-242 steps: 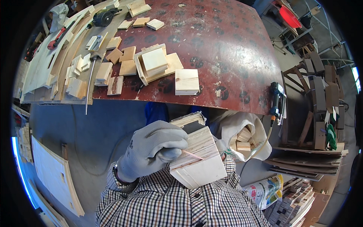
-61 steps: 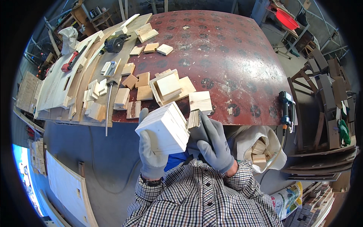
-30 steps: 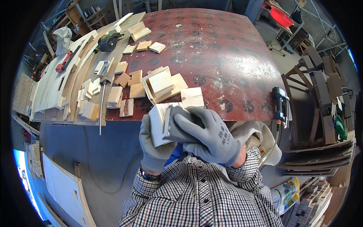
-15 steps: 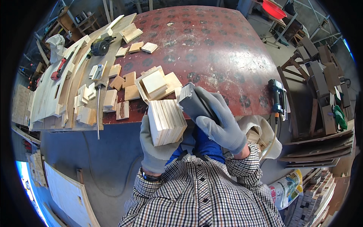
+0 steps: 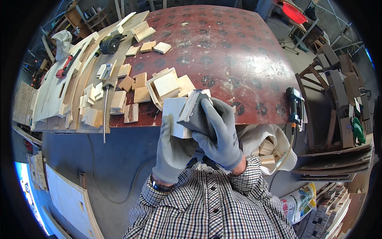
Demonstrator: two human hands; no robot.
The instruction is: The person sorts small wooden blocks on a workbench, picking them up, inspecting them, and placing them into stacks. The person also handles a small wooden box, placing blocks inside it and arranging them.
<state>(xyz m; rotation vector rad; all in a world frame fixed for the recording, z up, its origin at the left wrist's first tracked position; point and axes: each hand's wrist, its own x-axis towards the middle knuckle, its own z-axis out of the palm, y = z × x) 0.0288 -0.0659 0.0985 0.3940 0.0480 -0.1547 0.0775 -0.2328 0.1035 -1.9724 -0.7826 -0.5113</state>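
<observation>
Work held in two gloved hands, seen against the near edge of a red-brown table (image 5: pixel 246 59). The left hand (image 5: pixel 169 149) grips a pale wooden block (image 5: pixel 172 108), its thumb along the block's left side. The right hand (image 5: pixel 221 135) is closed around a dark-covered block (image 5: pixel 203 119). The dark-covered block lies immediately right of the wooden block and overlaps it in view; whether the two surfaces touch cannot be told. Its exposed pale edge slants from far right to near left. Foreshortening leaves its long axis uncertain, and the wooden block shows no clearly longer side. The left hand is the nearer to the wooden block, the right hand lying just beyond its right side.

Counts: one block in each hand; three small wooden pieces (image 5: pixel 147 46) in a row at the far left; four flat brownish pieces (image 5: pixel 139 81) nearer, just left of one stack of boards (image 5: pixel 166 85); one black power tool (image 5: pixel 109 46) and one red-handled tool (image 5: pixel 65 67) at left; one pneumatic tool (image 5: pixel 293 105) at the table's right edge; one white sack (image 5: pixel 251 137) below it, whose wooden offcuts (image 5: pixel 267 147) overlap too much to count.
</observation>
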